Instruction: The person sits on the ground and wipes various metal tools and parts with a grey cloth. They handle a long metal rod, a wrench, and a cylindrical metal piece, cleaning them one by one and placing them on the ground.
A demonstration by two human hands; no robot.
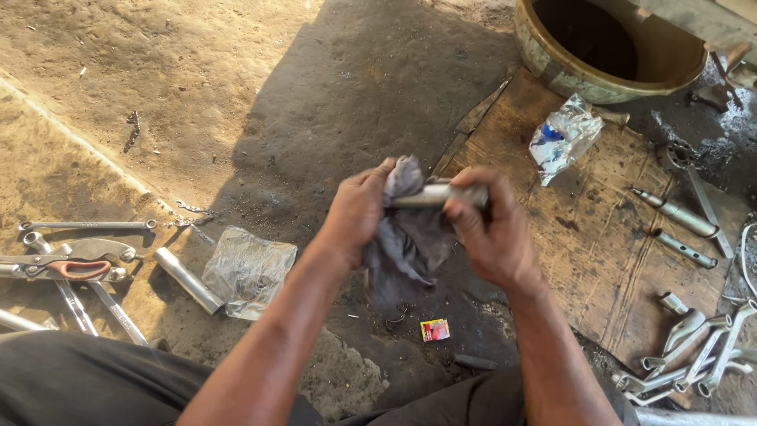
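Two hands: left hand [359, 209] clutches one grey rag [406, 244], right hand [489, 233] grips one metal tube [434, 195].

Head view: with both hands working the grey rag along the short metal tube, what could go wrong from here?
The short metal tube is pinched only at its end by the right hand, so it could slip and drop onto the dirt floor. The grey rag in the left hand hangs loose and may drag in the grit below.
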